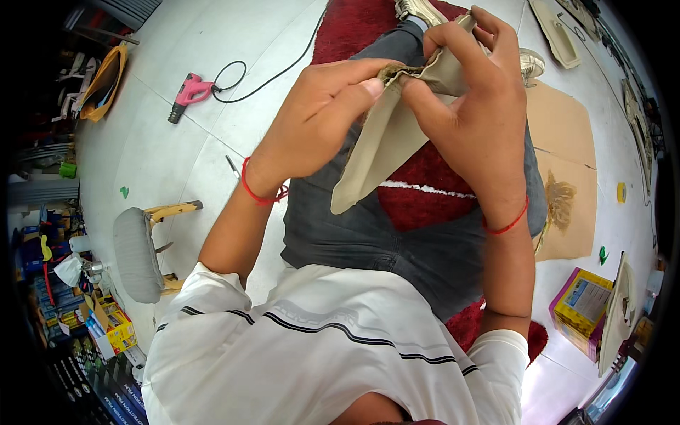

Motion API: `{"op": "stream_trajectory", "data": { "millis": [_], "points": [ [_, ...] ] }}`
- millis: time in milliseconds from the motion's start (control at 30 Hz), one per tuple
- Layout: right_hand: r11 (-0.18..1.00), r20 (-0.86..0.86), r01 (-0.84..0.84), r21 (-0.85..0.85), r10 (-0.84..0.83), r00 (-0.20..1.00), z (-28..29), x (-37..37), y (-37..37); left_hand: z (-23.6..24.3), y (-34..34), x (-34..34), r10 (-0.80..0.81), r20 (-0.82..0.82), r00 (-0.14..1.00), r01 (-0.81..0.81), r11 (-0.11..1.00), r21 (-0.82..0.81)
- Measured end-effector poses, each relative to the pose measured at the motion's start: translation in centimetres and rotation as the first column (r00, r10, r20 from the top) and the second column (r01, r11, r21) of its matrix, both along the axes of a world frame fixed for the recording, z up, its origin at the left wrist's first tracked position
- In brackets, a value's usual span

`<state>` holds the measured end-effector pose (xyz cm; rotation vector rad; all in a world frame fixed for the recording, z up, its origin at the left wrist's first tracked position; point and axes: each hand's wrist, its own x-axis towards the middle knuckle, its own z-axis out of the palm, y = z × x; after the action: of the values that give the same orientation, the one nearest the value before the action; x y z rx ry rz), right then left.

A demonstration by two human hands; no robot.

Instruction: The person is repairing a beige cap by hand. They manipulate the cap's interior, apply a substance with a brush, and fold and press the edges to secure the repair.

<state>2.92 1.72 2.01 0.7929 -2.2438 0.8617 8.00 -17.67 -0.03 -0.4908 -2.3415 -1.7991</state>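
Note:
A limp beige piece of leather-like material [375, 152] hangs between my hands above my lap, its dark, rough edge turned up at the top. My left hand [315, 117] pinches that edge between thumb and fingers. On the other side, my right hand [478, 99] grips the same piece, thumb low and fingers curled over its upper part. Part of the material is hidden behind the right fingers. Its lower end tapers to a rounded tip over my grey trousers.
A dark red rug [425, 170] lies beneath my legs, with stained cardboard [563, 142] to the right. At left are a pink heat gun [190, 93] with a black cord and a grey-cushioned stool [138, 255]. A yellow-purple box [582, 304] stands at lower right.

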Motion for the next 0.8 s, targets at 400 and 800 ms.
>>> {"op": "stream_trajectory", "data": {
  "millis": [400, 800],
  "points": [
    [0.981, 0.034, -0.140, 0.133, 0.137, 0.990, 1.3, -2.6, 0.8, 0.5, -0.5, -2.9, 0.058, -0.205, 0.977, -0.141, 0.896, -0.421],
    [0.715, 0.449, -0.067, -0.695, 0.505, 0.737, 0.9, 6.9, 2.4, -0.2, -4.7, -6.6, 0.294, 0.073, 0.953, -0.279, 0.946, -0.162]
  ]
}}
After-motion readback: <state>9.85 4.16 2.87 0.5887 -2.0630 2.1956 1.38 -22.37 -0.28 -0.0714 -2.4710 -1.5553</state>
